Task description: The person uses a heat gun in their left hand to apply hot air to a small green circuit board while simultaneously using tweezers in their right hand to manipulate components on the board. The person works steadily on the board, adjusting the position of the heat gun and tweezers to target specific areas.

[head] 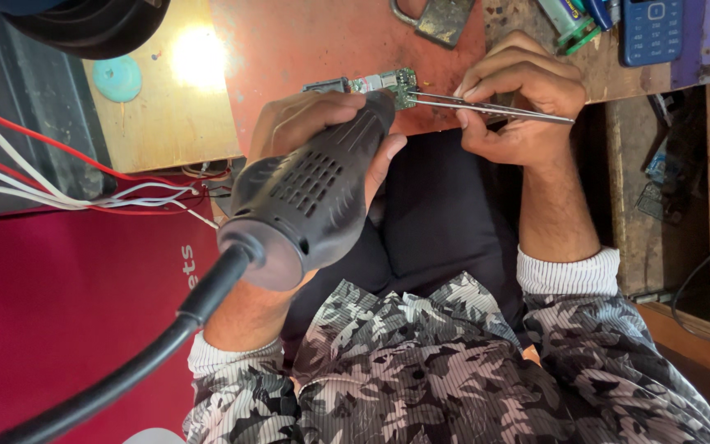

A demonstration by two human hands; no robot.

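Worn reddish-brown desk (289, 49), bright lamp glare on a tan wooden board (166, 115) at its left edge, teal round disc (117, 78) lying on that board. Red cloth (59, 304) lower left with red and white wires (43, 177) running across above it. Metal padlock (441, 18) at the top of the desk; blue keypad phone (649, 31) top right, with a green cylindrical part (570, 25) just beside it. Left hand (314, 123): grip closed around a black hot-air gun (314, 189), thick black cable (125, 362) trailing off lower left, nozzle end right at the small green circuit board (388, 82). Right hand (519, 90): fingers pinched shut on metal tweezers (495, 108), tips touching the circuit board's right end. Circuit board sits on the desk near its front edge, between the two hands. Cluttered wooden shelf (667, 164) to the right; contents too dim to tell. No containers readable.
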